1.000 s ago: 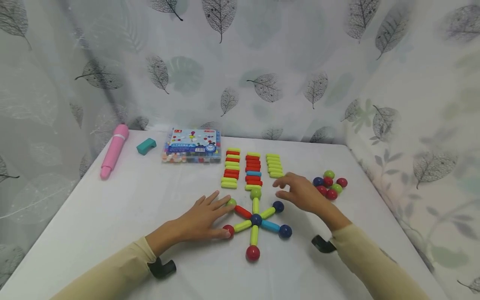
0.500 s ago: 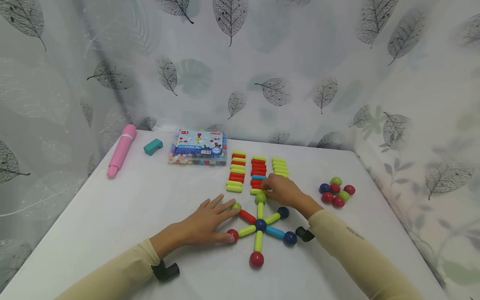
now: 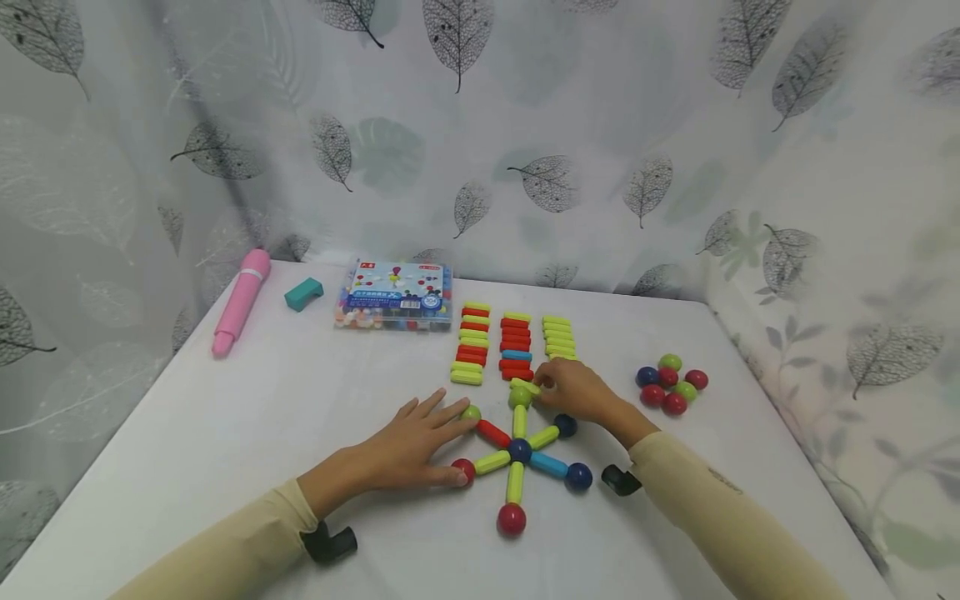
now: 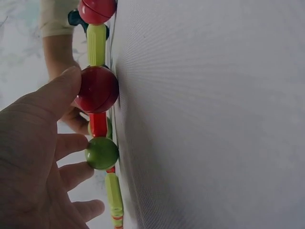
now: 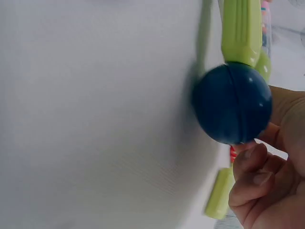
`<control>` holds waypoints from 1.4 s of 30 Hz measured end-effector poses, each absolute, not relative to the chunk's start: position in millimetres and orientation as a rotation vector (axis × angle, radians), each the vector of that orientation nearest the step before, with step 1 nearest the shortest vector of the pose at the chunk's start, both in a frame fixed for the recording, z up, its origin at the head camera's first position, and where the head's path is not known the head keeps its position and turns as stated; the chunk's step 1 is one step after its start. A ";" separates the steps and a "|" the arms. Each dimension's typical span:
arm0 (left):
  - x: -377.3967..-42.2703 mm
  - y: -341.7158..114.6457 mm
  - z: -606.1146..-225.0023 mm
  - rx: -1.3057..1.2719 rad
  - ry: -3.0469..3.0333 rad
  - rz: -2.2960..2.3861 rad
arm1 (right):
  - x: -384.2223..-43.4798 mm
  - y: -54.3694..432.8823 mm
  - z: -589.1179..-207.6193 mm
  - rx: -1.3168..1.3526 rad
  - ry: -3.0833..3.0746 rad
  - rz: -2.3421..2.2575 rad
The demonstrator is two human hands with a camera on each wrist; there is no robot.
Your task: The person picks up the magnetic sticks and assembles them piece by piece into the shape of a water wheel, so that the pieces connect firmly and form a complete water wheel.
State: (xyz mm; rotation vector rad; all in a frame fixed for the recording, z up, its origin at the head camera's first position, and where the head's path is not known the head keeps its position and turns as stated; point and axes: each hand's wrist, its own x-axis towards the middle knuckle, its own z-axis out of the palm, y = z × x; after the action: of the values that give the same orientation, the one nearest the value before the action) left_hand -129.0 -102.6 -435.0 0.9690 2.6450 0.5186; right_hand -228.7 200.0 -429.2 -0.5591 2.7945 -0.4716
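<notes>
On the white table lies a star of magnetic rods and balls, with a dark blue ball (image 3: 520,451) at its centre and six coloured arms. My left hand (image 3: 390,450) lies spread at its left, thumb on a red ball (image 4: 97,89) and fingertips at a green ball (image 4: 102,153). With its fingertips, my right hand (image 3: 581,390) pinches a yellow-green rod (image 3: 526,387) just above the star's top green ball (image 3: 520,397). In the right wrist view, a dark blue end ball (image 5: 232,103) partly covers that hand's fingers.
Behind the star are columns of loose red and yellow-green rods (image 3: 472,343), with one blue rod (image 3: 516,356). Several loose balls (image 3: 667,377) cluster at the right. Farther back stand a clear parts box (image 3: 394,293), a teal block (image 3: 303,294) and a pink pen-shaped object (image 3: 242,302).
My right hand has moved left to the middle column's near end and picked up its last yellow-green rod, bringing it to the top green ball. My left hand has stayed in place.
</notes>
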 end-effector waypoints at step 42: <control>-127.9 -101.6 -438.1 0.973 2.661 0.518 | -208.2 252.0 -425.4 -0.097 2.709 -1.055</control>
State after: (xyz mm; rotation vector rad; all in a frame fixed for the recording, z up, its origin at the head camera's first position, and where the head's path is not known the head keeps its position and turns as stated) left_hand -127.9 -101.6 -438.1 0.9729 2.6607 0.5180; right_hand -208.2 252.0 -425.4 -0.0974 2.7093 -1.0548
